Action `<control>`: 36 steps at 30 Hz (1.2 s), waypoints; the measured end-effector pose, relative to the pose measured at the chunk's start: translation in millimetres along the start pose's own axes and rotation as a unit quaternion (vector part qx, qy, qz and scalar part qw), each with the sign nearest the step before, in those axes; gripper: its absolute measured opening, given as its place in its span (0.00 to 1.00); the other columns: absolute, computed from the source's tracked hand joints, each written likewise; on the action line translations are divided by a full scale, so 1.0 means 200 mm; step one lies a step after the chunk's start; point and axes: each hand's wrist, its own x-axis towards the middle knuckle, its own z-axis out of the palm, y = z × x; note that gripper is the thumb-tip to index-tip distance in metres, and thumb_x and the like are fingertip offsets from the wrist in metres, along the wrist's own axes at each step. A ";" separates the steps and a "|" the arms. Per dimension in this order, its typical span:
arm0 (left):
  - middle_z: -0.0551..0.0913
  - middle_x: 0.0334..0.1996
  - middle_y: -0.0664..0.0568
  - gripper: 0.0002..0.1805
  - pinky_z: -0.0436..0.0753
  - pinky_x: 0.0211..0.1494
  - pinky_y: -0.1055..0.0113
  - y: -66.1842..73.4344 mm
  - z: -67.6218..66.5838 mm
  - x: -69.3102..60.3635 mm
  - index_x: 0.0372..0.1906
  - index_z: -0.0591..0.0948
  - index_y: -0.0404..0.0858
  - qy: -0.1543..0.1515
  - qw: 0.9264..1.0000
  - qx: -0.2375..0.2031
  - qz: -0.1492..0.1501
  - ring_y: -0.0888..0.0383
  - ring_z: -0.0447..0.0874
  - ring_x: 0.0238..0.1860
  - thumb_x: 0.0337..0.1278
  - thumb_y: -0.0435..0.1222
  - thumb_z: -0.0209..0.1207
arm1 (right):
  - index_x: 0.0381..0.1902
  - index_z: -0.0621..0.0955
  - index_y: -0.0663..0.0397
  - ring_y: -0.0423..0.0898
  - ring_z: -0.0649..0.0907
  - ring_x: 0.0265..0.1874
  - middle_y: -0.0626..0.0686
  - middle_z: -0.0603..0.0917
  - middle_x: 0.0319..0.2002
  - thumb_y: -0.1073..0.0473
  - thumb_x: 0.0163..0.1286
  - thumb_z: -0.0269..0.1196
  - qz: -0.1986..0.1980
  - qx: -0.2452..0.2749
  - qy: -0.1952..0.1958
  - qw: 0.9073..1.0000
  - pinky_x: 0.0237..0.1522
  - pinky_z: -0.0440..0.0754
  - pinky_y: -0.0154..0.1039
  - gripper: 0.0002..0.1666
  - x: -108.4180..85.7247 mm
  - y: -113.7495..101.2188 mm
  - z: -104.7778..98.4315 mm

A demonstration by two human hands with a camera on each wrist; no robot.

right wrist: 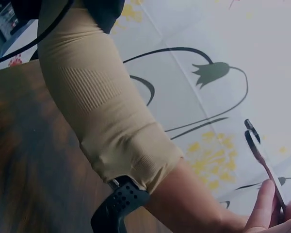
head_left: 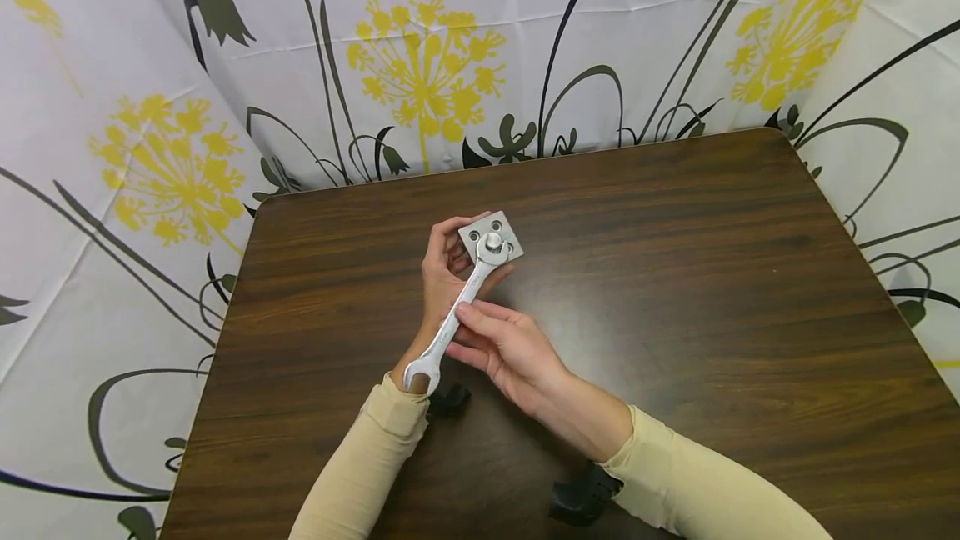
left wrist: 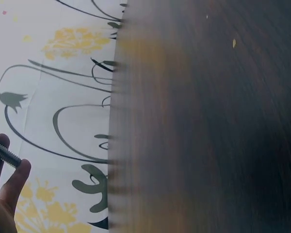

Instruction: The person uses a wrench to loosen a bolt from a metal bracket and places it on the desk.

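In the head view a square metal plate [head_left: 507, 231] with several holes is gripped by the left hand [head_left: 444, 277]. A bolt head [head_left: 493, 241] stands at its middle, with one open end of a double-ended wrench [head_left: 467, 292] around it. The right hand [head_left: 517, 352] pinches the wrench's shaft between thumb and fingers. The left wrist view shows a threaded bolt shank [left wrist: 8, 154] against the fingertips of the left hand [left wrist: 7, 196]. At the right edge of the right wrist view, the right hand [right wrist: 269, 213] holds the wrench [right wrist: 264, 162].
A dark wood-grain table [head_left: 712, 298] lies under the hands. Behind and beside it hangs a white curtain [head_left: 285, 65] with yellow and grey flowers. Black wrist devices [head_left: 585, 494] sit at both sleeves, and a black cable [right wrist: 43, 36] crosses the right wrist view.
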 end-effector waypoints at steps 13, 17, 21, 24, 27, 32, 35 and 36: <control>0.76 0.56 0.25 0.38 0.80 0.49 0.70 0.05 0.05 0.01 0.54 0.65 0.19 -0.010 1.000 -0.001 0.019 0.51 0.81 0.51 0.31 0.09 0.68 | 0.43 0.80 0.59 0.42 0.88 0.30 0.52 0.87 0.32 0.61 0.74 0.58 -0.008 0.022 0.037 0.999 0.35 0.85 0.34 0.07 0.07 -0.03 0.10; 0.76 0.55 0.26 0.37 0.79 0.51 0.70 0.04 0.06 0.01 0.53 0.65 0.20 -0.014 0.999 0.019 0.036 0.52 0.80 0.52 0.32 0.11 0.69 | 0.47 0.78 0.59 0.43 0.88 0.31 0.53 0.87 0.34 0.58 0.75 0.58 -0.016 0.029 0.043 0.999 0.36 0.85 0.34 0.11 0.08 -0.03 0.13; 0.77 0.55 0.27 0.37 0.78 0.52 0.70 0.02 0.08 0.01 0.54 0.65 0.20 -0.020 0.998 0.023 0.046 0.53 0.80 0.52 0.32 0.12 0.71 | 0.51 0.77 0.63 0.43 0.88 0.32 0.54 0.87 0.36 0.56 0.76 0.57 -0.028 0.041 0.040 0.998 0.38 0.85 0.35 0.15 0.09 -0.02 0.15; 0.77 0.55 0.27 0.39 0.78 0.51 0.69 0.00 0.08 0.02 0.54 0.65 0.19 -0.022 0.998 0.013 0.050 0.52 0.80 0.53 0.30 0.12 0.71 | 0.52 0.76 0.64 0.43 0.88 0.33 0.54 0.87 0.36 0.56 0.76 0.57 -0.028 0.046 0.040 0.998 0.39 0.85 0.35 0.16 0.10 -0.01 0.15; 0.77 0.55 0.27 0.39 0.78 0.52 0.69 -0.01 0.09 0.02 0.54 0.65 0.20 -0.025 0.998 0.013 0.051 0.52 0.80 0.53 0.30 0.13 0.72 | 0.53 0.76 0.63 0.42 0.88 0.33 0.53 0.87 0.36 0.56 0.77 0.56 -0.031 0.048 0.036 0.998 0.40 0.85 0.35 0.16 0.11 -0.01 0.14; 0.77 0.57 0.29 0.38 0.78 0.52 0.69 -0.02 0.09 0.01 0.56 0.65 0.21 -0.035 0.998 0.010 0.051 0.55 0.79 0.53 0.35 0.14 0.71 | 0.55 0.74 0.64 0.43 0.88 0.35 0.53 0.87 0.38 0.55 0.77 0.55 -0.033 0.041 0.025 0.998 0.42 0.84 0.36 0.18 0.12 -0.02 0.13; 0.77 0.56 0.29 0.38 0.79 0.51 0.69 -0.02 0.10 0.01 0.55 0.65 0.21 -0.031 0.998 0.010 0.052 0.54 0.80 0.53 0.35 0.14 0.71 | 0.55 0.74 0.64 0.43 0.88 0.35 0.53 0.86 0.38 0.55 0.77 0.55 -0.021 0.025 0.026 0.999 0.41 0.85 0.36 0.18 0.11 -0.03 0.11; 0.78 0.55 0.29 0.38 0.79 0.50 0.69 -0.02 0.10 0.01 0.55 0.65 0.21 -0.027 0.998 0.016 0.052 0.54 0.81 0.52 0.34 0.14 0.72 | 0.54 0.74 0.63 0.43 0.88 0.35 0.53 0.86 0.38 0.55 0.77 0.55 -0.017 0.017 0.026 0.999 0.41 0.85 0.37 0.17 0.11 -0.03 0.10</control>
